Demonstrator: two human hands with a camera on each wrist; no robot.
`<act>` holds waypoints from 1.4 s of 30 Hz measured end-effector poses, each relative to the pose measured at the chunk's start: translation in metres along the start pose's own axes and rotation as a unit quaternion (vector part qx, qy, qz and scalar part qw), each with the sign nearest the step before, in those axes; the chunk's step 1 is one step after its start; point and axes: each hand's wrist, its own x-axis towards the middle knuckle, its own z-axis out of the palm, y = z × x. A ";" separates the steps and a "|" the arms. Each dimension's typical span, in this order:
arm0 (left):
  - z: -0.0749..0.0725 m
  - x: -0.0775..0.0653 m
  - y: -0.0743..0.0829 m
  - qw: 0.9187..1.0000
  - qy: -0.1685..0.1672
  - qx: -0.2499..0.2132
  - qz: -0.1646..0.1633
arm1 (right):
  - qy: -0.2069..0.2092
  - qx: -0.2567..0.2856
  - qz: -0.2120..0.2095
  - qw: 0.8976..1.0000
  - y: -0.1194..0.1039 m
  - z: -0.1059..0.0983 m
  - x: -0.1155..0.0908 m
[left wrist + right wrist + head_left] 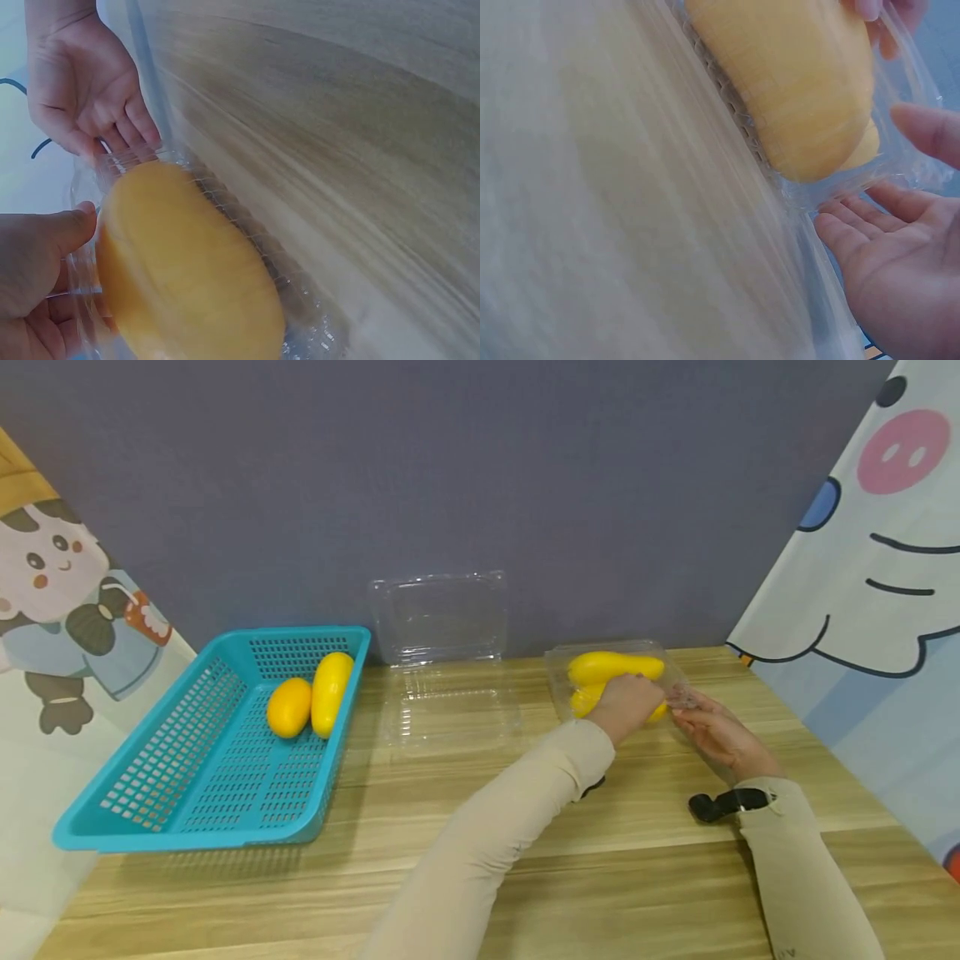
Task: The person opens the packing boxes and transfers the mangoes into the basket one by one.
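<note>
Nearest, two pale sleeves (480,835) reached over the wood-grained tabletop (420,827), with a black strap (738,804) round the right wrist. Left of the sleeves, a blue basket (318,814) with slotted sides held two fruits side by side near its far right corner: a rounder orange fruit (289,707) and a longer yellow fruit (332,693) by the right wall.

The right hand (723,739) had its palm turned up and its fingers nearly straight, their tips touching the end of a clear box (558,685); in its wrist view the thumb stood apart from the fingers. The left hand (628,703) grasped the side of that box, thumb on one face and fingers on the other. The box sat on the right part of the tabletop and held two yellow fruits: a near fruit (588,699), partly hidden by the left hand, and a far fruit (615,668), lying lengthwise behind it.

Between basket and box lay a second box (453,714), its lid (446,618) raised close to the grey wall (465,468). Cartoon-printed sheets (915,568) hung at both sides.
</note>
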 end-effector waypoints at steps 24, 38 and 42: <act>-0.036 0.002 -0.053 0.991 0.029 -0.127 -0.034 | 0.058 -0.150 0.070 0.984 -0.003 0.008 0.003; -0.043 -0.014 -0.104 0.968 0.159 -0.190 -0.039 | 0.066 -0.162 0.071 0.982 -0.003 0.008 0.002; -0.038 -0.018 -0.114 0.953 0.234 -0.192 -0.037 | 0.067 -0.165 0.069 0.982 -0.003 0.007 0.001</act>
